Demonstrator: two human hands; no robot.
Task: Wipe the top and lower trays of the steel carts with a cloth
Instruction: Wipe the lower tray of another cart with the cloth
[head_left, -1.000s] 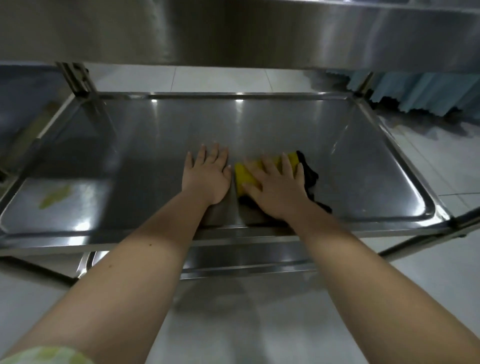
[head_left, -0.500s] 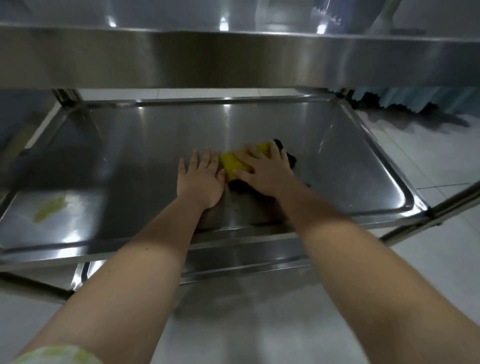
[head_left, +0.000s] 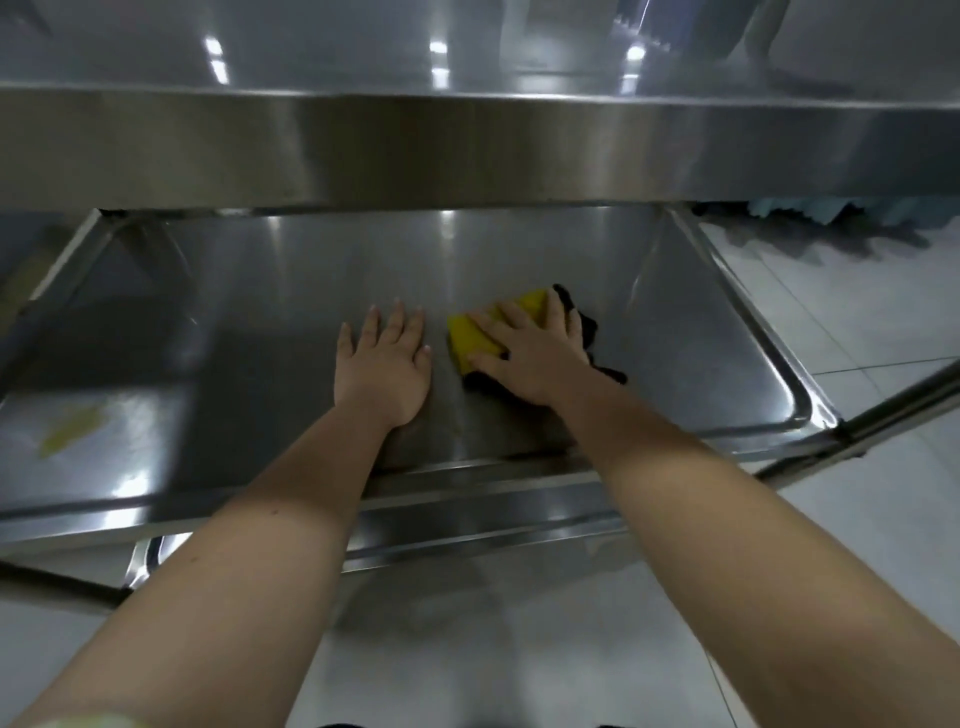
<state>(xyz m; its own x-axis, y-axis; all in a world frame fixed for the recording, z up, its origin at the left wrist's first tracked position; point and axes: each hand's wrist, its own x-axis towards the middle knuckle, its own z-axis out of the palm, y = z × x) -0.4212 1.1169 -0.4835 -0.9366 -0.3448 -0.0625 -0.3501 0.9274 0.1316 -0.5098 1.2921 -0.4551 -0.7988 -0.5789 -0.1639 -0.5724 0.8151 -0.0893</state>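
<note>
A yellow and black cloth lies on the lower steel tray of the cart, a little right of its middle. My right hand presses flat on the cloth with straight, spread fingers and covers most of it. My left hand rests flat on the bare tray just left of the cloth, a small gap apart from it. The cart's top tray spans the upper part of the view and hides the far end of the lower tray.
A yellowish smear shows on the tray's near left part. Another steel shelf edge sits below the tray's front rim. A cart leg bar slants at right over white floor tiles, with blue fabric on the floor behind.
My right hand has slid the cloth a little to the right, opening a gap from my left hand. The view has tilted up, so the top tray fills more of the frame.
</note>
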